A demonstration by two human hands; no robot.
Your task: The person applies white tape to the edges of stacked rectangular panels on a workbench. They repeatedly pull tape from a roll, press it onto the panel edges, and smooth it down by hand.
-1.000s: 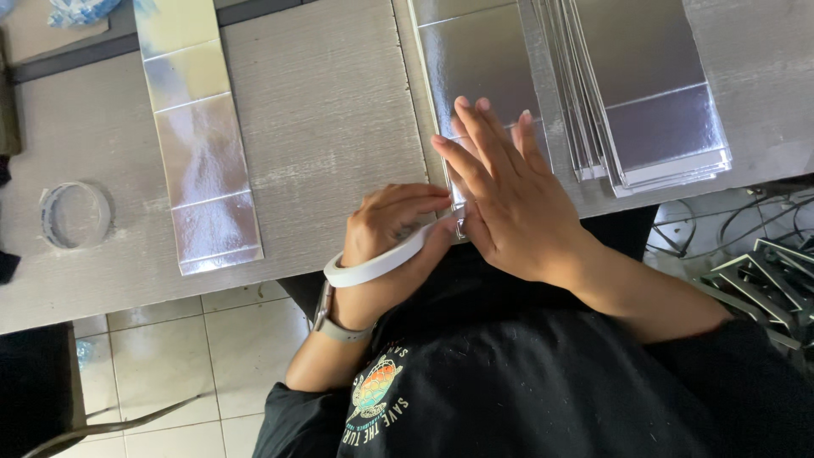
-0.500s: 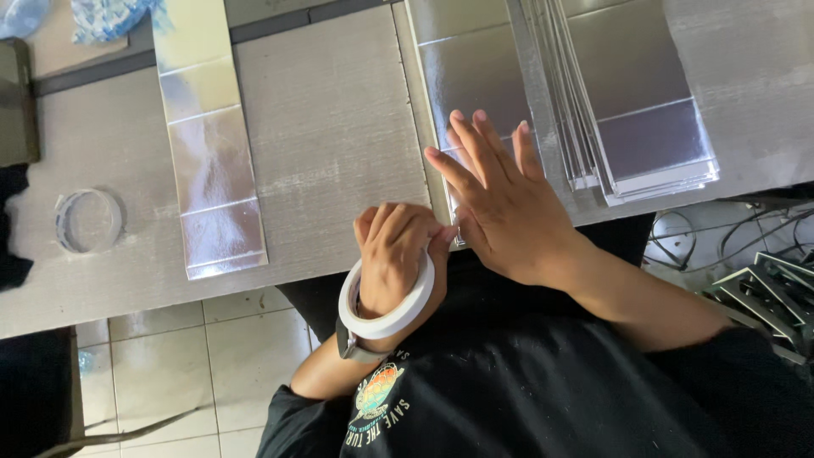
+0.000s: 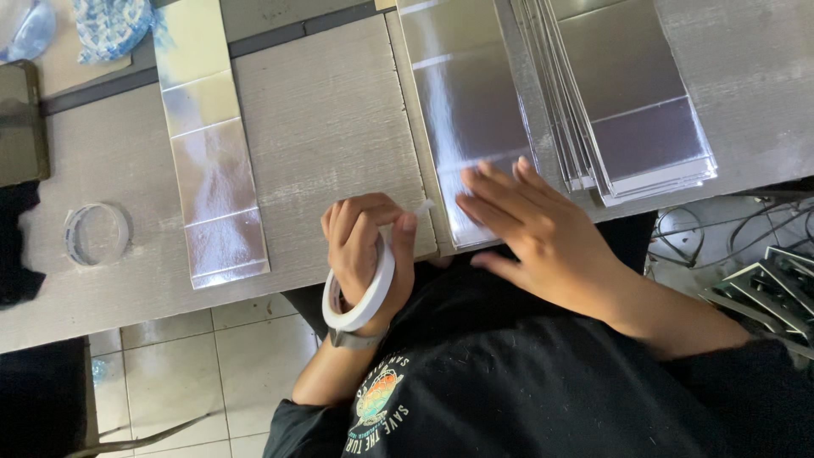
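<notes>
The left hand (image 3: 366,246) sits at the lower middle of the frame, at the near edge of the grey table (image 3: 331,127). A white roll of tape (image 3: 360,297) hangs around it like a bracelet, near the wrist, and the fingers (image 3: 352,222) are curled in with the thumb pinching a short white tape end (image 3: 421,208) that sticks out toward the right.

Just beside it, the right hand (image 3: 543,233) lies flat with its fingers spread and pressed down on the near end of a long silver sheet (image 3: 462,110) — a reflective strip running from the top of the frame to the table edge. The tape end points at the left border of this sheet; whether it touches cannot be told.

To the right, a fanned stack of silver sheets (image 3: 627,110) lies partly overlapping that strip. At the left of the frame a second silver strip (image 3: 212,161) lies on its own, and further left a clear tape roll (image 3: 96,233) rests flat on the table.
</notes>
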